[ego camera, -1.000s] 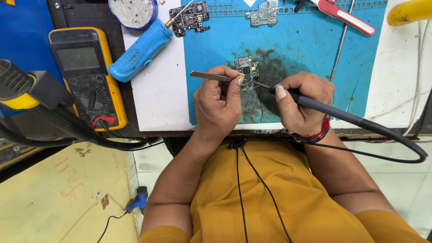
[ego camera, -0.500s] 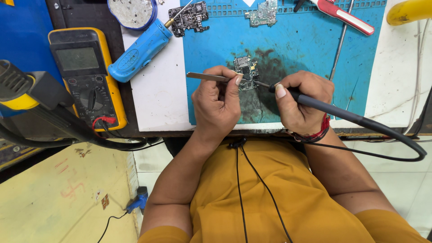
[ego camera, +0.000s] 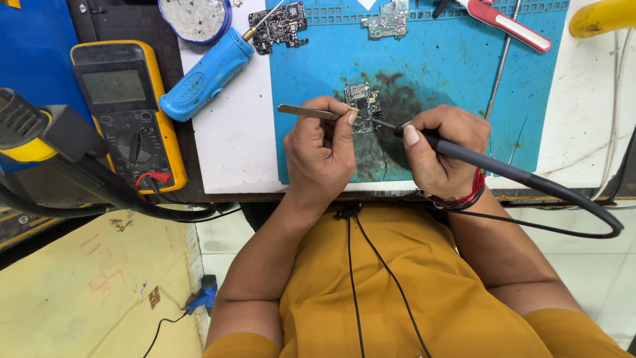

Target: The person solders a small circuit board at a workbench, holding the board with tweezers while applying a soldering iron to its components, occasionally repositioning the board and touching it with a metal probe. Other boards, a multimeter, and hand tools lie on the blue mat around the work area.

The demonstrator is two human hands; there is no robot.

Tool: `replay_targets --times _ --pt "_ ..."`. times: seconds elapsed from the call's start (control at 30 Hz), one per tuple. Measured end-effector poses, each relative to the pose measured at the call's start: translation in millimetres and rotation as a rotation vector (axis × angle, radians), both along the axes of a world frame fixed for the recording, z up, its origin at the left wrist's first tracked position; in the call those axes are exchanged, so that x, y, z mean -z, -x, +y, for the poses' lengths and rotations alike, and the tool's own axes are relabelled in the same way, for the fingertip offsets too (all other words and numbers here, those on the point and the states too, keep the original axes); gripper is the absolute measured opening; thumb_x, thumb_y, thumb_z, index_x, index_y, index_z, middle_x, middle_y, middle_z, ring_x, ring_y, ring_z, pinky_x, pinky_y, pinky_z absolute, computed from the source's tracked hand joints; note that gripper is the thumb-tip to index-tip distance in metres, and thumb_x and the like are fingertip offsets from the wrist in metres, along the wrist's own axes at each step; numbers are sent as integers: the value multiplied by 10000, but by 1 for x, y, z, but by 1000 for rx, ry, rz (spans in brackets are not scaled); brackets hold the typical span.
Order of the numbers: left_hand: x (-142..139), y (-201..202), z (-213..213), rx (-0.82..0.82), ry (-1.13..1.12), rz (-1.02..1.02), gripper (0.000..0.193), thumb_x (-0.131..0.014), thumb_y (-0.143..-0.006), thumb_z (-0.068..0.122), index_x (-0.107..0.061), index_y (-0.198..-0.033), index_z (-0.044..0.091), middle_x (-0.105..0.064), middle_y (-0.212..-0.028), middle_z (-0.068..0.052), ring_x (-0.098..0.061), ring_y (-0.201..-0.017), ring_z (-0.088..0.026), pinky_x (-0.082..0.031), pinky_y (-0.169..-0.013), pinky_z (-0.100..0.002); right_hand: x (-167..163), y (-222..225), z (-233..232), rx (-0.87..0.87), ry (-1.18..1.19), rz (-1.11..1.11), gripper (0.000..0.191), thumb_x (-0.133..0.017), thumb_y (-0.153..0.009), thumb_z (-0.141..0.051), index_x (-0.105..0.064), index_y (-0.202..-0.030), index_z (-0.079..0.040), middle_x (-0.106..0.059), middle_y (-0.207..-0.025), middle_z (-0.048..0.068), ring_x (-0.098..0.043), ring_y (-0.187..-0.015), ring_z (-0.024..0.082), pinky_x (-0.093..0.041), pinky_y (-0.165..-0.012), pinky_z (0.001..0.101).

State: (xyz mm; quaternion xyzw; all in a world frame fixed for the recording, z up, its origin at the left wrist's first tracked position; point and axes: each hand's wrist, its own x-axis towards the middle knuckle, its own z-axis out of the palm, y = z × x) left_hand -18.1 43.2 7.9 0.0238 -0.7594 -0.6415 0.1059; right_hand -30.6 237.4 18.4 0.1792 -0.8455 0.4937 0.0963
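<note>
A blue mat (ego camera: 450, 73) covers the bench, with a yellow multimeter (ego camera: 126, 109) well to its left. The left hand (ego camera: 319, 152) pinches tweezers (ego camera: 308, 112) and the right hand (ego camera: 440, 149) grips a soldering iron (ego camera: 503, 171). Both tips meet at a small circuit board (ego camera: 362, 105) lying on the mat just beyond the fingers.

1. A white workbench (ego camera: 235, 142) is filling the upper half of the frame.
2. A blue work mat (ego camera: 437, 66) is covering its centre and right.
3. A yellow multimeter (ego camera: 129, 109) is lying at the left edge.
4. A blue pen-shaped tool (ego camera: 205, 74) is lying slantwise at upper centre-left.
5. A round tin (ego camera: 194, 16) is sitting at the top edge.
6. A thin metal rod (ego camera: 498, 66) is resting on the mat's right side.
</note>
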Motion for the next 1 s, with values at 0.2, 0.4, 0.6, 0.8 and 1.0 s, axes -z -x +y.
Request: replay_targets --times 0.2,0.4,0.6,0.8,1.0 --pt "0 -1 0 3 -6 -6 117 -678 -1057 43 -589 -1132 28 -642 -835 8 -569 -699 -4 -457 -577 -189 0 0 0 2 4 0 92 -686 -995 -55 -646 -919 -23 -637 -778 81 -588 -599 190 -433 -582 286" --pt "-1 0 0 -3 -4 -7 116 -681 -1054 38 -592 -1128 27 -639 -827 7 -556 -689 -5 -444 -571 -191 -1 0 0 2 -3 -5 89 -681 -996 -53 -648 -920 -24 -642 -755 83 -590 -604 191 -432 -586 289" --pt "-1 -1 0 0 5 2 118 -682 -1055 39 -591 -1129 29 -643 -837 6 -566 -697 -7 -454 -577 -193 -2 0 0 2 -1 -1 89 -680 -993 -52 -644 -916 -23 -632 -776 82 -581 -594 193 -426 -579 291" --pt "-1 -1 0 -1 -2 9 115 -681 -1058 40 -593 -1131 31 -645 -844 6 -566 -704 -7 -456 -583 -193 -2 0 1 -5 -1 0 92 -678 -991 -54 -641 -912 -25 -631 -777 82 -584 -594 197 -431 -581 293" --pt "-1 -1 0 2 -6 1 114 -680 -1060 45 -590 -1130 30 -638 -831 10 -556 -694 -3 -441 -572 -189 -2 0 1 -6 -5 10 92 -679 -986 -50 -638 -907 -26 -628 -770 80 -588 -594 199 -433 -582 296"
